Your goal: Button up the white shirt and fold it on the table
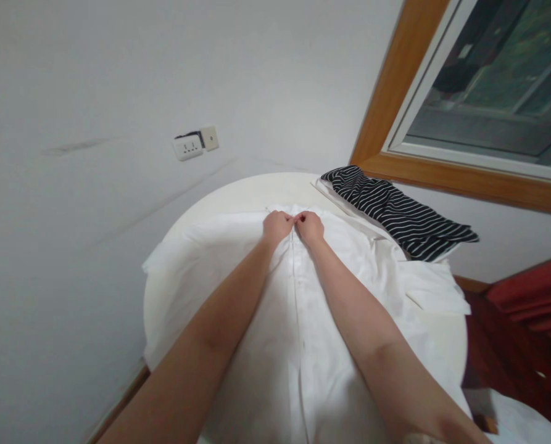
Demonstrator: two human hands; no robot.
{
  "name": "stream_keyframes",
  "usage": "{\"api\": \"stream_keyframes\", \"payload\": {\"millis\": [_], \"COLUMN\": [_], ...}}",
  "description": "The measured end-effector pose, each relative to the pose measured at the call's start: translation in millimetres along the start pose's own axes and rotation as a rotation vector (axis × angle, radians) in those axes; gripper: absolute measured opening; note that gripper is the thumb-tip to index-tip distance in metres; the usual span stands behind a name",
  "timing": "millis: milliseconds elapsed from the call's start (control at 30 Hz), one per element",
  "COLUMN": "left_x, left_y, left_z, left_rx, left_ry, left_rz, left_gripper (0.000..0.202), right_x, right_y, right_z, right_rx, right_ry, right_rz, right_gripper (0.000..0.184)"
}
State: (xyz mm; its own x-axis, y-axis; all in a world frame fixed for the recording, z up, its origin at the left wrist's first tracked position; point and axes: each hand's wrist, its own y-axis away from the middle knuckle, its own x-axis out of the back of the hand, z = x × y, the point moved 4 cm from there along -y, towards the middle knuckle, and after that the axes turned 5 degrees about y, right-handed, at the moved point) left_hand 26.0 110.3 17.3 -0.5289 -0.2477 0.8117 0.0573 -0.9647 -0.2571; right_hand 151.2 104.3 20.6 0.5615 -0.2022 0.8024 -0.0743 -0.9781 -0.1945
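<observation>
A white button-up shirt [275, 345] lies spread over a round white table [238, 188], its button placket running down the middle toward me. At the top of the placket, close to the collar, my left hand [279, 226] pinches the fabric. My right hand [310, 227] pinches the same spot from the other side, and the fingertips of both hands meet there. Whether a button sits between the fingers is too small to make out. The shirt's sleeves spread to the left and right across the table.
Folded black-and-white striped cloth [395, 213] lies at the table's back right edge, on top of pale cloth. Behind the table stands a grey-white wall with a power socket [188, 148]. A wood-framed window [442, 179] is at the right, with red fabric [534, 296] below it.
</observation>
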Motion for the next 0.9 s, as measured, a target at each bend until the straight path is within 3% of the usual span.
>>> {"api": "stream_keyframes", "payload": {"millis": [133, 333, 900], "left_x": [1.6, 3.5, -0.4], "left_y": [1.3, 3.2, 3.2], "left_z": [2.4, 5.6, 5.8], "left_rx": [0.050, 0.112, 0.123], "left_ry": [-0.018, -0.044, -0.046], "left_rz": [-0.009, 0.000, 0.034], "left_gripper": [0.031, 0.031, 0.034], "right_x": [1.7, 1.7, 1.7], "right_y": [0.8, -0.9, -5.8], "right_z": [-1.2, 0.3, 4.9], "right_rx": [-0.043, 0.015, 0.077], "right_ry": [-0.026, -0.005, -0.032], "right_rz": [-0.013, -0.025, -0.013], "right_gripper": [0.016, 0.018, 0.023]}}
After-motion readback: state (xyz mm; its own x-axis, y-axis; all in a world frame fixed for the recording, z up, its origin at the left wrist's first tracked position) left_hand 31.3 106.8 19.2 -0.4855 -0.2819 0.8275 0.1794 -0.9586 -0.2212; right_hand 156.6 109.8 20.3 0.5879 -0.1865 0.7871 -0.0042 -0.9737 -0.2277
